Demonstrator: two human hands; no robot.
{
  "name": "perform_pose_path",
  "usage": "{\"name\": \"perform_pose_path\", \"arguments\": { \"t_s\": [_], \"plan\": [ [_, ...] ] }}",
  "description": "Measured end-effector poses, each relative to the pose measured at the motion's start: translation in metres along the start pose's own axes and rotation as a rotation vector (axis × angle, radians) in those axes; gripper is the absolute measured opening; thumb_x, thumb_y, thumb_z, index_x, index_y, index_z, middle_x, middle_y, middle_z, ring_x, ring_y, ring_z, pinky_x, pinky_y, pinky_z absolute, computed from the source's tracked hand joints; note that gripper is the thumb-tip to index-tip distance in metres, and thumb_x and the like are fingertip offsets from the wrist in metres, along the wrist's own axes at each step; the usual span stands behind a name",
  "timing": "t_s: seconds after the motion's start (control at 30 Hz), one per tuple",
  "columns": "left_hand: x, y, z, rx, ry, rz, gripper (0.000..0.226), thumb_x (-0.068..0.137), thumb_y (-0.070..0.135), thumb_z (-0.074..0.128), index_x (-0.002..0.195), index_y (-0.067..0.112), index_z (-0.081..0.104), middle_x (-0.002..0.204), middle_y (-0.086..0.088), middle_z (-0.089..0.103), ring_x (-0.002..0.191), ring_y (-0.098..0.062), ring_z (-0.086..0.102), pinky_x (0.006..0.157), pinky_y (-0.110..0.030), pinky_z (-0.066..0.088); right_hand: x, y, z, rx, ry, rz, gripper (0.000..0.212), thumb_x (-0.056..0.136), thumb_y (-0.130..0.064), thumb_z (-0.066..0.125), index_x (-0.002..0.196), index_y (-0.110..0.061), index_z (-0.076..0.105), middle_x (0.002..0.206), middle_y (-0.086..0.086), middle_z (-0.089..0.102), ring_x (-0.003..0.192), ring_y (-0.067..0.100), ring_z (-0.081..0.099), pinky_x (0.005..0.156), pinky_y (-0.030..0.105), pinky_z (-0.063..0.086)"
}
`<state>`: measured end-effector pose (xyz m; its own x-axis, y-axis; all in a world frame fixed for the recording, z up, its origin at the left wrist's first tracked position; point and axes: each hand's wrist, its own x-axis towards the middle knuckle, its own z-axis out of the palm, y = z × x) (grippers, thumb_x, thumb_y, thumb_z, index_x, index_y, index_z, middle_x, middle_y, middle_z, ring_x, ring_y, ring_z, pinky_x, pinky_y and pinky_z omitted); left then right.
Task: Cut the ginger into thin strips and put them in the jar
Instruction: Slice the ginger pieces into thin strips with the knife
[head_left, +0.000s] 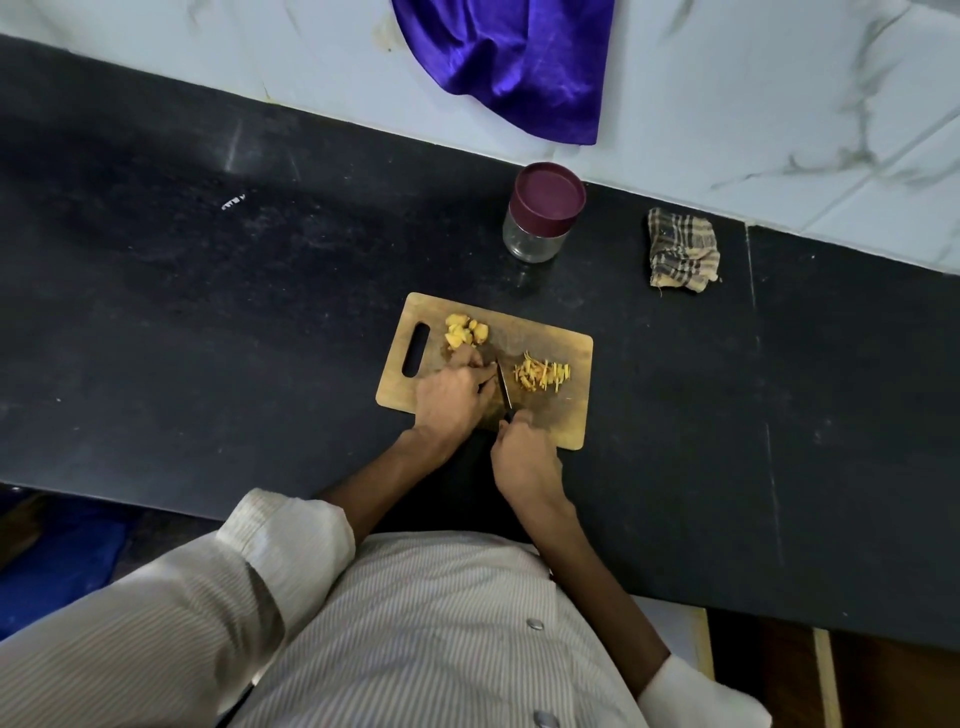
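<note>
I am gripping the knife (504, 389) in my right hand (524, 457), while my left hand's (452, 397) fingers (480, 373) are pinning ginger on the cutting board (561, 415). Cut strips (543, 376) are lying right of the blade; the lidded jar (540, 213) is standing farther on the tabletop (208, 312).

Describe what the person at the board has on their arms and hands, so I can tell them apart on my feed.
Both hands are bare: the left hand and right hand show no gloves, and no rings or watch that I can make out. Each arm wears a pale shirt sleeve with fine stripes, rolled up near the elbow, the left sleeve and right sleeve, leaving the forearms uncovered. The shirt front has the same stripes and grey buttons.
</note>
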<state>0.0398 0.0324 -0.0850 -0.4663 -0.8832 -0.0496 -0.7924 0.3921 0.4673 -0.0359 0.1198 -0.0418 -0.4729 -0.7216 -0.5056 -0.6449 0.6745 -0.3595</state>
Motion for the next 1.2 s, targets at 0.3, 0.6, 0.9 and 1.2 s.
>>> {"name": "perform_pose_path", "arguments": {
  "t_s": [0.3, 0.6, 0.9, 1.2],
  "plan": [
    [-0.001, -0.005, 0.005, -0.13, 0.082, -0.016, 0.026, 0.094, 0.032, 0.058, 0.115, 0.022, 0.07, 0.115, 0.002, 0.059, 0.088, -0.019, 0.062, 0.069, -0.032, 0.049, 0.006, 0.009, -0.006, 0.108, 0.022, 0.014, 0.029, 0.107, -0.028, 0.035, 0.117, -0.005, 0.05, 0.111, 0.017, 0.063, 0.102, 0.035, 0.062, 0.078, 0.04, 0.047],
    [-0.008, -0.013, 0.007, -0.222, 0.099, 0.025, 0.028, 0.092, 0.014, 0.059, 0.118, 0.015, 0.068, 0.11, -0.003, 0.06, 0.086, -0.022, 0.062, 0.07, -0.041, 0.053, 0.004, 0.014, -0.005, 0.149, 0.004, -0.006, 0.034, 0.107, -0.031, 0.037, 0.119, -0.004, 0.053, 0.113, 0.018, 0.063, 0.103, 0.035, 0.061, 0.084, 0.043, 0.05],
    [-0.017, -0.004, 0.004, -0.09, 0.031, 0.033, 0.036, 0.094, 0.01, 0.051, 0.129, 0.012, 0.059, 0.122, -0.007, 0.052, 0.083, -0.026, 0.064, 0.066, -0.039, 0.051, 0.001, 0.013, 0.0, 0.115, -0.03, -0.057, 0.033, 0.106, -0.03, 0.038, 0.118, -0.004, 0.054, 0.115, 0.018, 0.062, 0.106, 0.035, 0.059, 0.083, 0.041, 0.046],
    [-0.016, -0.007, 0.009, -0.067, 0.017, 0.077, 0.035, 0.091, 0.007, 0.051, 0.124, 0.009, 0.062, 0.116, -0.012, 0.051, 0.075, -0.03, 0.063, 0.061, -0.043, 0.056, 0.002, 0.013, 0.002, 0.093, -0.042, -0.05, 0.032, 0.106, -0.031, 0.038, 0.117, -0.005, 0.054, 0.115, 0.017, 0.062, 0.106, 0.034, 0.06, 0.086, 0.043, 0.048]
  ]
}}
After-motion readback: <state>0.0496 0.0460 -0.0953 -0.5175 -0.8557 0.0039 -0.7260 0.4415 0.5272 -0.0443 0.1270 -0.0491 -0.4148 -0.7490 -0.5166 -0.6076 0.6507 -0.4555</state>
